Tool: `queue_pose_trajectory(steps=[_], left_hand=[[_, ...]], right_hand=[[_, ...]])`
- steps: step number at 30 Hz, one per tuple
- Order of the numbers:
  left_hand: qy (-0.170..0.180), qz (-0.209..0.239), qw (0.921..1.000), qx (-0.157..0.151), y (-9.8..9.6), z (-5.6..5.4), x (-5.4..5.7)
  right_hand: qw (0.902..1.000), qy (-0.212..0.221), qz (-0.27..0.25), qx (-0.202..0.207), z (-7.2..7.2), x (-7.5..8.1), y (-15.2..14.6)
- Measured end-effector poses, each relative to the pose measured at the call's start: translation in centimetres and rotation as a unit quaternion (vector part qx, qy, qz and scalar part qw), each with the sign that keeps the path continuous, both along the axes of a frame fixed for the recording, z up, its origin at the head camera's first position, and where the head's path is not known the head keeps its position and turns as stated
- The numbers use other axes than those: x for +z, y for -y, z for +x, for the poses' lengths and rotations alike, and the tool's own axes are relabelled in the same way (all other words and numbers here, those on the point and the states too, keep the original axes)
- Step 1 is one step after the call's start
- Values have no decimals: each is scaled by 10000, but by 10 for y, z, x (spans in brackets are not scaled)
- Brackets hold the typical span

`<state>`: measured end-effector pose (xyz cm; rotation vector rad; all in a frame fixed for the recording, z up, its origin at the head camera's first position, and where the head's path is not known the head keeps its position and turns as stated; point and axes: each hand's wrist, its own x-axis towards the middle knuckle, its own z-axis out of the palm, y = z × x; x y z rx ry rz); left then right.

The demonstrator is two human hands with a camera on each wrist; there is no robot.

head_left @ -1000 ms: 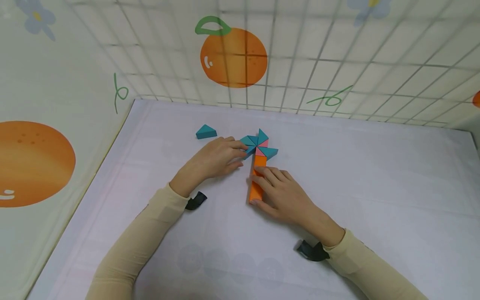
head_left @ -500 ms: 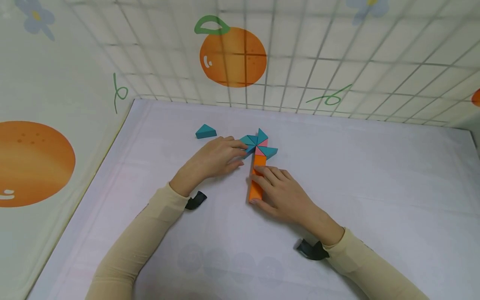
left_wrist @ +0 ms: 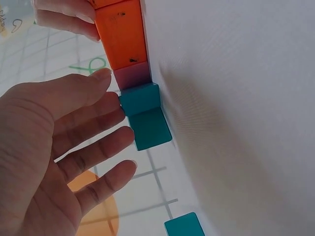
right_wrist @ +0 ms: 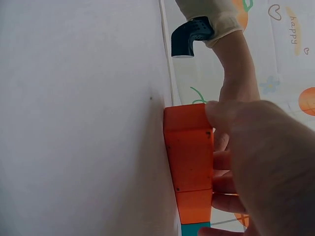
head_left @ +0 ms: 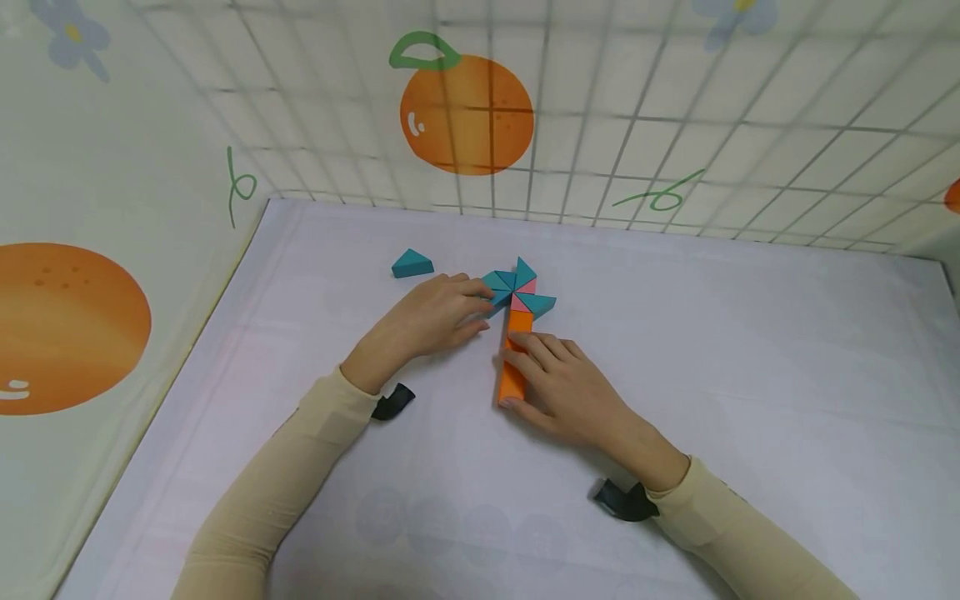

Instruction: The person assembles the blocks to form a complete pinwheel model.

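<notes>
Teal triangular blocks [head_left: 504, 280] and pink ones [head_left: 520, 305] lie point to point in a pinwheel shape. Below it, a straight row of orange blocks [head_left: 513, 383] runs toward me. My left hand [head_left: 442, 315] reaches in from the left, its fingertips at the pinwheel's left teal blocks [left_wrist: 149, 129]. Those fingers are spread and relaxed in the left wrist view. My right hand [head_left: 573, 392] rests on the orange row [right_wrist: 189, 160], fingers lying across its top. Its thumb touches the near end. The hand covers part of the row's right side.
A single teal triangular block [head_left: 412, 264] lies apart, left of the pinwheel and beyond my left hand. The white table [head_left: 750, 350] meets a grid-patterned back wall [head_left: 600, 125] with orange prints. Dark wrist mounts [head_left: 626, 502] stick out from both sleeves.
</notes>
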<state>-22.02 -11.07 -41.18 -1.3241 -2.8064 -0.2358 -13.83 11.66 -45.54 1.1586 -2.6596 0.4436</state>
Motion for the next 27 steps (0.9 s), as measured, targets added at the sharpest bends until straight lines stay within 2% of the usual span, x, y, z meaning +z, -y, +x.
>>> queue_pose_trajectory(steps=[16, 27], left_hand=[[-115, -6, 9999, -25, 0, -1, -2], [-61, 70, 10000, -23, 0, -1, -2]], right_hand=[[10000, 40, 15, -10, 0, -1, 0], [10000, -13, 8, -3, 1, 1, 0]])
